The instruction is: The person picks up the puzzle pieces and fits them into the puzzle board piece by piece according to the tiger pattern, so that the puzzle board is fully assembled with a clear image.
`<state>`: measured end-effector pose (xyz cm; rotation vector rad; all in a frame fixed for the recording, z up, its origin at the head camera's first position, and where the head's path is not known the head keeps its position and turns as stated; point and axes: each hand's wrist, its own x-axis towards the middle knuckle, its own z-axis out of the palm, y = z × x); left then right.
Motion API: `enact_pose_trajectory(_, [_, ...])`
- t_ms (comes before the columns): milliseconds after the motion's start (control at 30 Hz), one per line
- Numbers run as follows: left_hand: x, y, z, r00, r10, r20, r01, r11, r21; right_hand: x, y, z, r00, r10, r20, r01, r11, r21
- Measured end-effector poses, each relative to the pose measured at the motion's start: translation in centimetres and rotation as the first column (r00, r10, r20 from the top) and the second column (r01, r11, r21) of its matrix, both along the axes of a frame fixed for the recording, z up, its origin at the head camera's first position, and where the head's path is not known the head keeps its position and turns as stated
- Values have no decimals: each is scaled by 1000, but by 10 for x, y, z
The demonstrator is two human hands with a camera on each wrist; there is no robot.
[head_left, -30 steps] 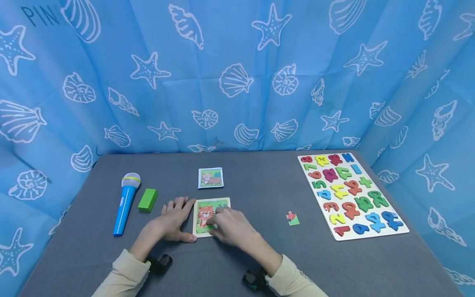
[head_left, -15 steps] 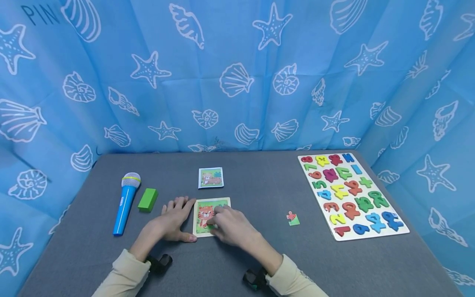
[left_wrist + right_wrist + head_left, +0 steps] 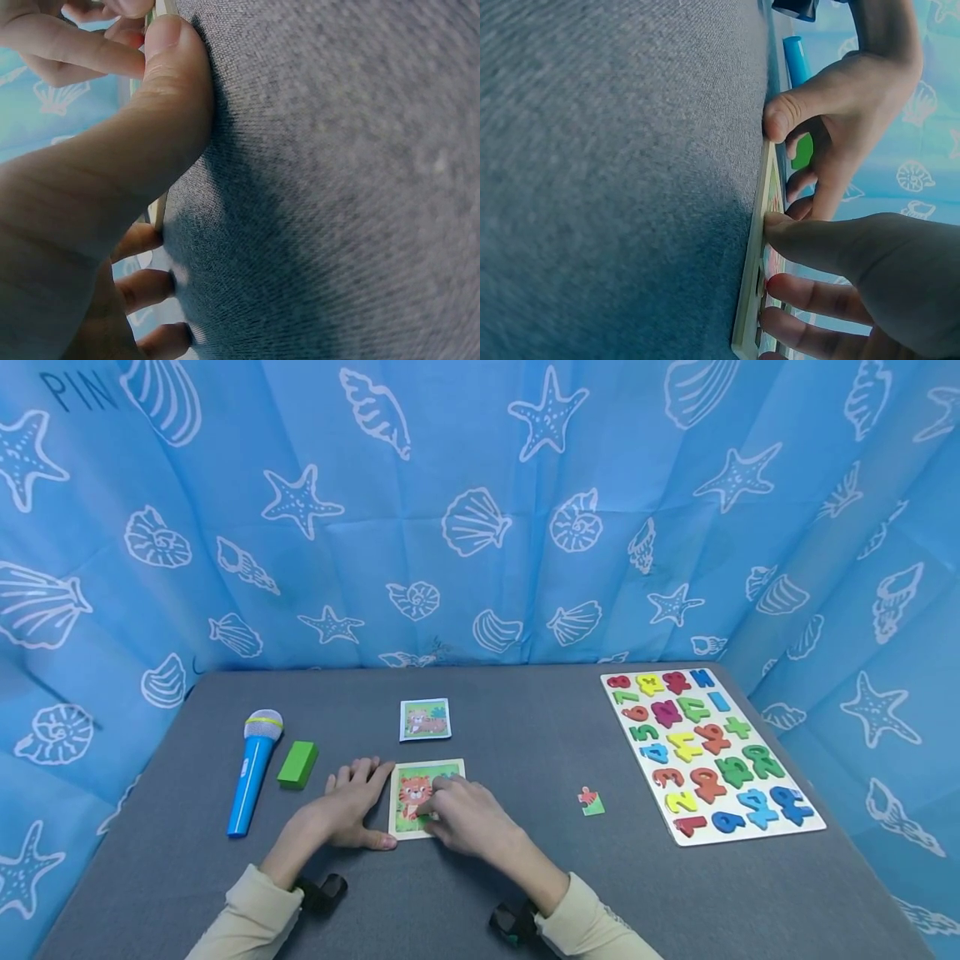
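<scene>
A small jigsaw board (image 3: 402, 837) with a pale wooden frame and an orange tiger picture lies on the table. My left hand (image 3: 348, 806) rests along its left side, index finger by the far corner and thumb by the near one; the other fingertips touch the cloth in the left wrist view. My right hand (image 3: 468, 818) covers the picture's right part. In the right wrist view its thumb (image 3: 802, 238) lies at the near rim and its fingers bend down at a jigsaw piece (image 3: 762, 279), mostly hidden. A loose red-and-green jigsaw piece (image 3: 591, 802) lies to the right.
Behind the board sits a second small picture puzzle (image 3: 425, 720). On the left are a blue toy microphone (image 3: 252, 785) and a green block (image 3: 298, 765). A white board (image 3: 686, 838) with colourful numbers stands out at right. A blue shell-print curtain (image 3: 480, 585) hangs behind the table.
The fingers of my right hand have shifted very slightly over the picture. My left hand and the other things stay where they were.
</scene>
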<state>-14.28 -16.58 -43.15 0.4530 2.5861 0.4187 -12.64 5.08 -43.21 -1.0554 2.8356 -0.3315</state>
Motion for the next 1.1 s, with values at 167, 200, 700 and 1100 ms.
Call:
enact_pose_trajectory(167, [0, 0, -1, 1000, 4, -2, -4, 1000, 4, -1, 1, -1, 1000, -11, 7, 11, 999, -37])
enact_pose_trajectory(200, [1, 0, -2, 1000, 4, -2, -4, 1000, 4, -1, 1, -2, 1000, -18, 14, 19, 999, -50])
enact_pose_trajectory(700, [1, 0, -2, 1000, -1, -5, 1, 1000, 4, -2, 6, 1, 996, -39, 79, 45, 996, -78])
enact_pose_trajectory(1100, [1, 0, -1, 1000, 3, 4, -3, 1000, -1, -7, 52, 13, 995, -93, 28, 95, 992, -80])
